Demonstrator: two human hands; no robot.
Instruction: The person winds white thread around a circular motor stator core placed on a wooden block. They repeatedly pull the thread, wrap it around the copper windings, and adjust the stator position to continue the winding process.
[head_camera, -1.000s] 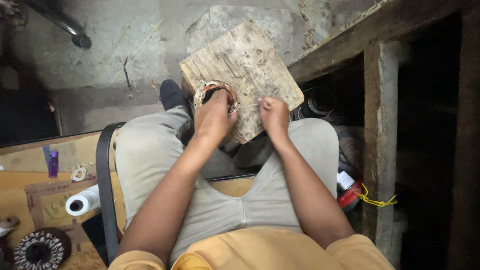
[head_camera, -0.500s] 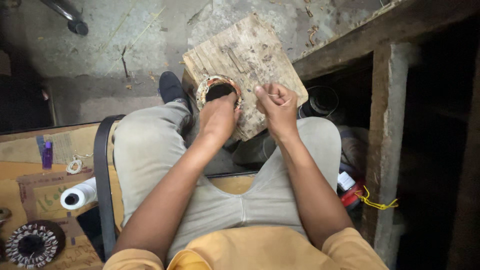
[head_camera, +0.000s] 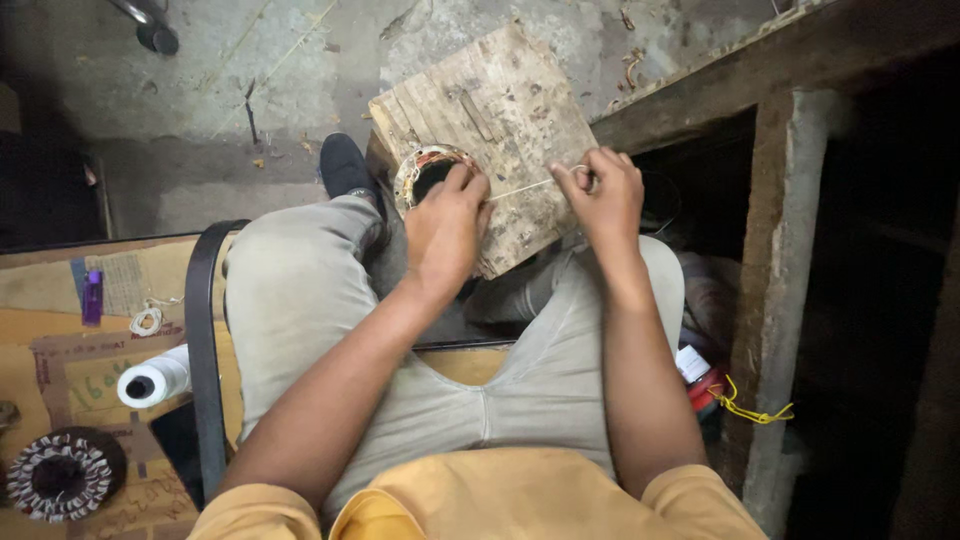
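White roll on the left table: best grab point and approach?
Grip the roll across its round body, near the middle, coming from above. It lies on its side with the dark core end facing left, so the curved wall is exposed on top. The chair arm crowds its right end.

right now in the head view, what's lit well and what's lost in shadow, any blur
Head view: soft, even light falls on the left hand, right hand and wooden board, all fairly sharp; the thin string between the hands stays readable. The cavity under the wooden bench at right is nearly black, detail lost. The frame's edges bend slightly, a wide-lens effect.
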